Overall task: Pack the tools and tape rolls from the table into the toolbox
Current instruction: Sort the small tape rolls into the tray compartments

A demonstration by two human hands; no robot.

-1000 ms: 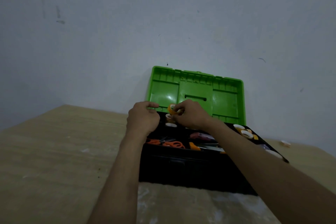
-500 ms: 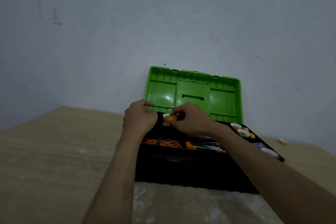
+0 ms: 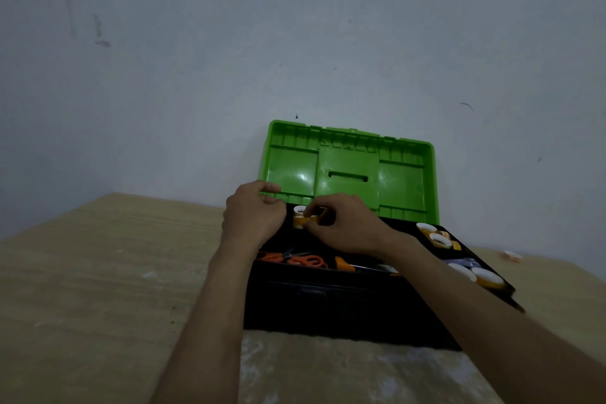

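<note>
- Lowered since a second ago, the roll is now down at the far-left end of the toolbox; earlier it was held higher, against the green lid; both forearms have hardly shifted.
- That drop suggests the roll is about to be seated among the pale rings at that end; whether it already rests on anything is hidden by the fingers.
- Right hand: fingers and thumb curled, pinching the orange roll from its right side; the wrist hangs over the middle of the box.
- Left hand: fingers curled close, forefinger lying along the lid's lower edge at the far-left corner; whether it grips the rim or holds nothing cannot be told.
- Scissors lie in the near part of the box; more rolls sit in the tray at the right end.
- One spare roll lies on the table at the far right, well apart from the box; packing is probably not finished.
</note>
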